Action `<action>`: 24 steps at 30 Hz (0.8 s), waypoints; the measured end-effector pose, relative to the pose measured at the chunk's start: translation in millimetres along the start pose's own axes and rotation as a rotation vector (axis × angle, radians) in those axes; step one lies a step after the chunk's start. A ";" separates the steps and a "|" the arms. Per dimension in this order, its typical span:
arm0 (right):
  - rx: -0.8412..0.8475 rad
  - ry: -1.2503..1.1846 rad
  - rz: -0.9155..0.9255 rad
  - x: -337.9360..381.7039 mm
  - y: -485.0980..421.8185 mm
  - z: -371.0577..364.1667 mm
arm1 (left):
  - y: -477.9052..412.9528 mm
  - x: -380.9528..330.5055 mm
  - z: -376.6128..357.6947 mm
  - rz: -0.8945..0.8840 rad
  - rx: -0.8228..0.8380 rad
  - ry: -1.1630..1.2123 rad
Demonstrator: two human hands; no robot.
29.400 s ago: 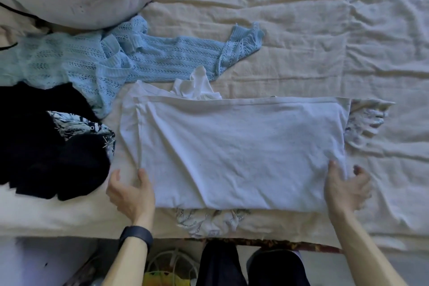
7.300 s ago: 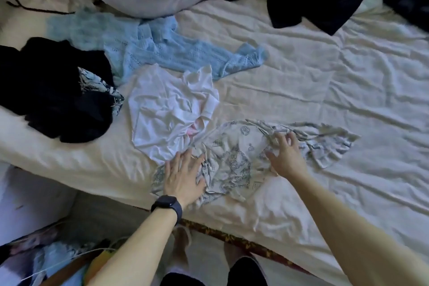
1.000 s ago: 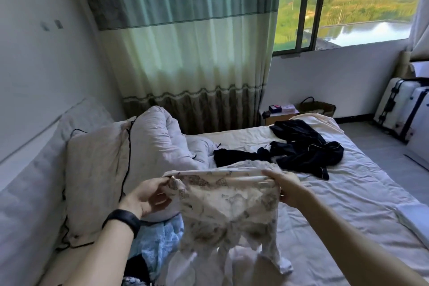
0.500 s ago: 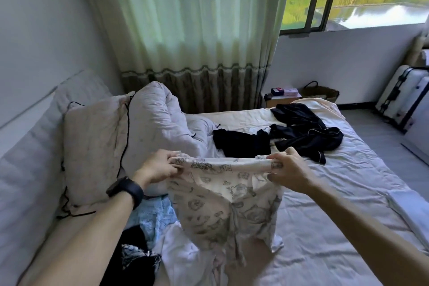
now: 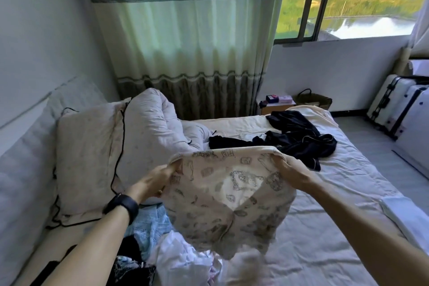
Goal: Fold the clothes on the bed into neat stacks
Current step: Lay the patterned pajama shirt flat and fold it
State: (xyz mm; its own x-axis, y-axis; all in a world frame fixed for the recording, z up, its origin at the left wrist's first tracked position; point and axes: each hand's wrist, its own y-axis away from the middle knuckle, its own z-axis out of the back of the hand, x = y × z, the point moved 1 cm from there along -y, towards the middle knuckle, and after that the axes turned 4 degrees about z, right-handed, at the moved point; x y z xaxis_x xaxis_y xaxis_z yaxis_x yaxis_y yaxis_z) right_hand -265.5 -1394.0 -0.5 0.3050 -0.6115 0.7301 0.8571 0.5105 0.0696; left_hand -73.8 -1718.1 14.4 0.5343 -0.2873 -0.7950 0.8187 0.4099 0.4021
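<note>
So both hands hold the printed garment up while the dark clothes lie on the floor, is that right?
Not quite: the head view shows the dark clothes on the bed, not the floor. The left hand and right hand do hold the printed garment up.

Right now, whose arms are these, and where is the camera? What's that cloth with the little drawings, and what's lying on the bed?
There is no machine here. The camera sits on a person's head, looking forward and down, so the arms you see are their own. The left hand, with a black watch on its wrist, and the right hand grip the top edge of a pale printed garment, holding it up over the bed. On the bed lie dark clothes farther away, and close by a light blue knit and a crumpled white garment. A bunched quilt sits to the left.
</note>
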 end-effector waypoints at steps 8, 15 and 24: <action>0.252 0.184 -0.013 -16.3 -4.7 31.7 | 7.7 -3.9 52.7 0.162 0.335 -0.160; 0.294 -0.075 -0.068 -35.1 17.2 19.1 | 9.9 11.8 60.0 0.091 0.206 -0.030; -0.221 0.064 0.277 -12.1 50.4 7.0 | 19.9 31.7 67.0 0.052 0.172 -0.443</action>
State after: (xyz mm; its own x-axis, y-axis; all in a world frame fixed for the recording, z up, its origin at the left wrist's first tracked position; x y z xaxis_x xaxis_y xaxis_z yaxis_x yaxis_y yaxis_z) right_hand -228.9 -1356.7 -1.2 0.5574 -0.5088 0.6560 0.8055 0.5231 -0.2786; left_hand -26.6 -1777.0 27.7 0.5827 -0.6274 -0.5166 0.7917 0.2947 0.5352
